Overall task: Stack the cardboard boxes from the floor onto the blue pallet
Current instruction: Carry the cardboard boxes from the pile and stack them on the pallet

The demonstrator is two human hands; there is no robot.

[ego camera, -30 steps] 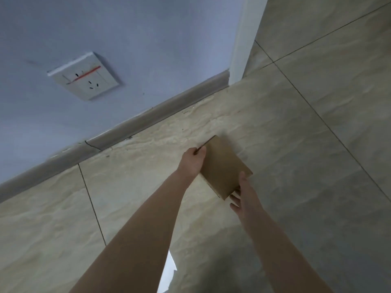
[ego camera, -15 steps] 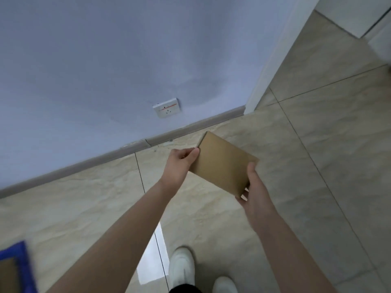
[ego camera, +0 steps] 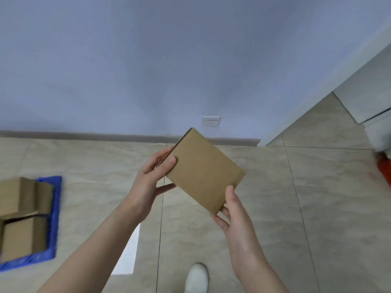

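A flat brown cardboard box [ego camera: 203,170] is held in the air at mid-frame, tilted, above the tiled floor. My left hand [ego camera: 152,180] grips its left edge with the thumb on top. My right hand [ego camera: 232,210] grips its lower right corner from below. The blue pallet [ego camera: 55,210] lies on the floor at the far left, with several cardboard boxes [ego camera: 23,212] stacked on it. The pallet is cut off by the left edge of the frame.
A pale blue wall with a white socket [ego camera: 211,120] and grey skirting runs across the back. A white door frame [ego camera: 330,85] stands at the right. A red object [ego camera: 384,170] sits at the right edge. My white shoe [ego camera: 196,278] is below.
The box has been lifted off the floor in both hands. The view has risen and swung left, bringing the blue pallet with its boxes into sight.
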